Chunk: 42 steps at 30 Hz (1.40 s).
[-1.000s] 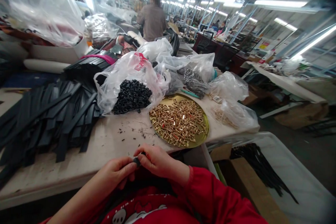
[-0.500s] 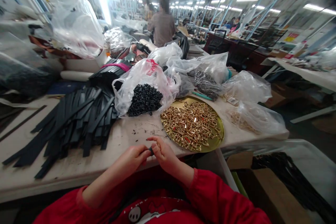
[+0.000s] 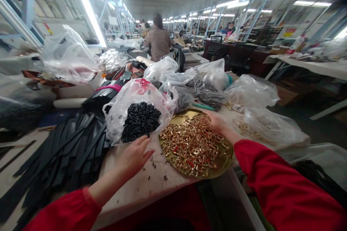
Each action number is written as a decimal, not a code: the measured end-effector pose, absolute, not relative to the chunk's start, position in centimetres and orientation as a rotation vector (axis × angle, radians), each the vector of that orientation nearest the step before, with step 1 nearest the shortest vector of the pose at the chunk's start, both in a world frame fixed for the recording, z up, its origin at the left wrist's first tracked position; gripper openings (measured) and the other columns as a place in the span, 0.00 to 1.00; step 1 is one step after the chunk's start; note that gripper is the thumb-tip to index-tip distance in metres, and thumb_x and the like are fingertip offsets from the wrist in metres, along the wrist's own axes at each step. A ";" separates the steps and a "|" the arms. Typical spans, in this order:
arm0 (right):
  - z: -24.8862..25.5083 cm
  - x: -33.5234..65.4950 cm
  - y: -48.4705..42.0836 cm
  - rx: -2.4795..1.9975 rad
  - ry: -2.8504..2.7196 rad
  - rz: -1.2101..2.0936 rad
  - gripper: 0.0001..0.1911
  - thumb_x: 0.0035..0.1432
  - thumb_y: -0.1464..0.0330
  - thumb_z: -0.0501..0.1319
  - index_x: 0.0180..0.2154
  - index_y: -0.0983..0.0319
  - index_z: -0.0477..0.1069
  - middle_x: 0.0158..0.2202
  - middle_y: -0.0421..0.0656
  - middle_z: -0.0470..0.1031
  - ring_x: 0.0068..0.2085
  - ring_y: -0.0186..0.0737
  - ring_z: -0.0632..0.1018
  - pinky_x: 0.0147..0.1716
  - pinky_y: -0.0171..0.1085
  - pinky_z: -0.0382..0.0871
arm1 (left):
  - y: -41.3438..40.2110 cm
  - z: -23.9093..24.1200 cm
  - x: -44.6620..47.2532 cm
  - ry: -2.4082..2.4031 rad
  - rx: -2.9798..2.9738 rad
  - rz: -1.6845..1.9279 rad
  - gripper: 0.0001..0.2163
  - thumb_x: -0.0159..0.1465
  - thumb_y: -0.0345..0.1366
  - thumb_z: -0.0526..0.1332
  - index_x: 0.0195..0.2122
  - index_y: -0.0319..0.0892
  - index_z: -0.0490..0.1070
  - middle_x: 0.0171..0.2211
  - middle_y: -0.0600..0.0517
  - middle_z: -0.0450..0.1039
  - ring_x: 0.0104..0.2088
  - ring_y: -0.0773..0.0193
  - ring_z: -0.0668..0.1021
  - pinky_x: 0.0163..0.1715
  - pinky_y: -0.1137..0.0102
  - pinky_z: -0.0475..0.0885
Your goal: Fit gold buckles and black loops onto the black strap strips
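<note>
My left hand (image 3: 135,156) reaches over the table toward a clear plastic bag (image 3: 127,106) full of small black rings (image 3: 140,120); its fingers are stretched out just below the bag's mouth and hold nothing that I can see. My right hand (image 3: 216,122) lies on the far side of a round gold tray (image 3: 217,169) heaped with small gold metal buckles (image 3: 192,144). Its fingers are down among the buckles and mostly hidden. Both sleeves are red.
A pile of black leather straps (image 3: 67,148) covers the table's left. More plastic bags (image 3: 252,92) of parts stand behind and right of the tray. A person (image 3: 158,41) stands with their back turned at the far end. A white bin (image 3: 325,158) sits at lower right.
Both hands were together near my body, pinching a small black piece. They have parted and reached forward, the left to the bag of rings, the right onto the tray of buckles.
</note>
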State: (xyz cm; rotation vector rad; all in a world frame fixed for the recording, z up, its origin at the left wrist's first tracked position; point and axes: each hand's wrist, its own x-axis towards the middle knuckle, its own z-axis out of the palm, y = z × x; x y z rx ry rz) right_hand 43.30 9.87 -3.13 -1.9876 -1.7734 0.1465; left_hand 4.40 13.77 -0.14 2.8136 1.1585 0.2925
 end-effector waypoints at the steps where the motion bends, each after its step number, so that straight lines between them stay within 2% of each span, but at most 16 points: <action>1: -3.5 44.8 10.5 -1.987 -1.801 0.149 0.36 0.57 0.48 0.43 0.54 0.68 0.61 0.56 0.56 0.62 0.57 0.51 0.63 0.55 0.48 0.54 | 14.2 -0.1 7.0 1.016 2.832 0.284 0.18 0.64 0.42 0.47 0.50 0.38 0.64 0.52 0.44 0.65 0.51 0.59 0.69 0.51 0.66 0.63; 4: -4.7 47.0 12.2 -1.957 -1.908 0.169 0.34 0.56 0.48 0.45 0.52 0.66 0.65 0.56 0.54 0.64 0.56 0.50 0.65 0.54 0.48 0.57 | 16.5 -0.7 15.8 0.712 2.902 0.212 0.15 0.65 0.36 0.46 0.49 0.40 0.65 0.50 0.47 0.66 0.51 0.61 0.68 0.53 0.66 0.60; 6: -5.6 47.3 13.0 -1.916 -2.001 0.191 0.32 0.56 0.49 0.47 0.52 0.64 0.66 0.55 0.53 0.64 0.55 0.49 0.66 0.53 0.47 0.59 | 18.6 -1.4 20.7 0.749 2.895 0.171 0.16 0.64 0.37 0.48 0.50 0.39 0.64 0.50 0.45 0.67 0.50 0.59 0.69 0.50 0.65 0.62; 10: -7.0 47.3 13.5 -1.816 -2.079 0.217 0.31 0.57 0.50 0.48 0.52 0.64 0.65 0.57 0.53 0.62 0.57 0.50 0.64 0.55 0.50 0.55 | 22.2 -2.6 25.5 0.889 2.866 0.195 0.17 0.63 0.41 0.49 0.49 0.39 0.65 0.49 0.42 0.67 0.50 0.53 0.67 0.49 0.60 0.62; 15: -6.6 45.3 12.5 -1.780 -1.975 0.446 0.29 0.58 0.51 0.46 0.51 0.62 0.67 0.54 0.52 0.65 0.54 0.50 0.66 0.53 0.51 0.57 | 21.8 -3.3 23.7 0.958 2.833 0.155 0.20 0.64 0.45 0.45 0.48 0.37 0.67 0.48 0.43 0.68 0.49 0.54 0.67 0.51 0.61 0.60; 21: -5.5 41.8 10.6 -1.738 -1.969 0.597 0.32 0.55 0.49 0.49 0.53 0.63 0.65 0.55 0.54 0.63 0.55 0.52 0.64 0.54 0.51 0.56 | 17.3 -2.8 20.7 0.908 2.749 0.143 0.23 0.65 0.47 0.42 0.51 0.38 0.63 0.51 0.45 0.66 0.51 0.56 0.67 0.52 0.62 0.59; 26: -4.0 39.7 7.4 -1.625 -2.054 0.583 0.31 0.54 0.50 0.53 0.53 0.62 0.65 0.58 0.54 0.58 0.57 0.54 0.62 0.53 0.52 0.57 | 14.0 -1.9 19.0 0.799 2.711 0.167 0.23 0.63 0.48 0.46 0.56 0.41 0.58 0.56 0.47 0.62 0.55 0.57 0.64 0.55 0.62 0.56; 29: -2.8 38.8 6.8 -1.476 -2.143 0.555 0.29 0.54 0.52 0.54 0.54 0.60 0.63 0.56 0.51 0.62 0.56 0.50 0.64 0.54 0.50 0.57 | 13.9 -1.4 18.2 0.710 2.734 0.192 0.22 0.64 0.47 0.46 0.57 0.45 0.57 0.58 0.50 0.58 0.57 0.59 0.61 0.56 0.63 0.53; 33: -2.3 39.0 11.3 -1.526 -2.120 0.406 0.28 0.57 0.52 0.50 0.54 0.60 0.62 0.57 0.50 0.62 0.57 0.49 0.63 0.55 0.50 0.54 | 16.5 -1.8 18.7 1.017 2.725 0.167 0.26 0.63 0.51 0.43 0.57 0.41 0.56 0.60 0.44 0.55 0.59 0.54 0.58 0.56 0.60 0.53; 35: -3.0 39.5 14.4 -1.692 -2.068 0.409 0.32 0.56 0.50 0.49 0.54 0.63 0.63 0.58 0.53 0.60 0.57 0.52 0.62 0.54 0.50 0.56 | 17.6 -2.5 19.3 1.199 2.684 0.109 0.28 0.62 0.53 0.42 0.56 0.38 0.57 0.58 0.40 0.56 0.58 0.51 0.60 0.54 0.57 0.54; 37: -4.0 39.8 16.4 -1.784 -2.052 0.453 0.32 0.56 0.49 0.47 0.51 0.65 0.67 0.56 0.55 0.62 0.57 0.53 0.63 0.54 0.49 0.56 | 17.8 -3.2 19.6 1.261 2.672 0.090 0.29 0.62 0.54 0.41 0.54 0.39 0.60 0.56 0.40 0.59 0.55 0.50 0.63 0.53 0.55 0.55; 42: -5.8 38.3 14.4 -1.763 -2.135 0.502 0.30 0.58 0.51 0.46 0.51 0.63 0.66 0.55 0.52 0.64 0.56 0.48 0.65 0.54 0.46 0.57 | 15.3 -3.7 19.0 1.165 2.694 0.237 0.26 0.63 0.53 0.41 0.52 0.43 0.62 0.52 0.44 0.65 0.53 0.53 0.66 0.54 0.54 0.54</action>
